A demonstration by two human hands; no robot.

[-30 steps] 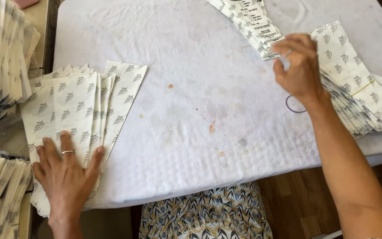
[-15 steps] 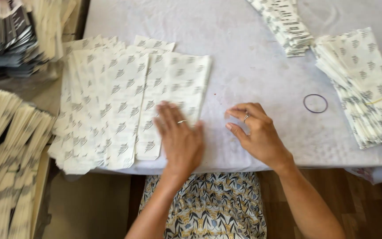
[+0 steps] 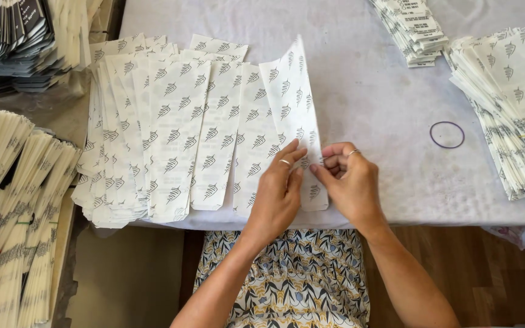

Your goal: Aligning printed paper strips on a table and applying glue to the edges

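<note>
Both hands pinched the white leaf-printed paper sleeve (image 3: 293, 115) at the near desk (image 3: 372, 109) edge: left hand (image 3: 281, 194) pressed it flat, right hand (image 3: 349, 182) gripped its edge, apparently folding; purple rubber band (image 3: 446, 134) lay right.

The paper sleeve (image 3: 293, 115) I hold is a long, narrow white piece printed all over with small dark leaf motifs. It lies lengthwise away from me on the white padded table cover (image 3: 366, 109), its far end cut to a point and tilted slightly to the right. Its near end reaches almost to the table's front edge, and there my left hand (image 3: 277, 194) and right hand (image 3: 347, 182) pinch it between the fingertips. It rests at the right end of a fanned row of matching printed sleeves (image 3: 165, 127), overlapping the nearest one. Those lie flat, side by side and overlapped, their near ends rounded and hanging just over the table edge.
</note>
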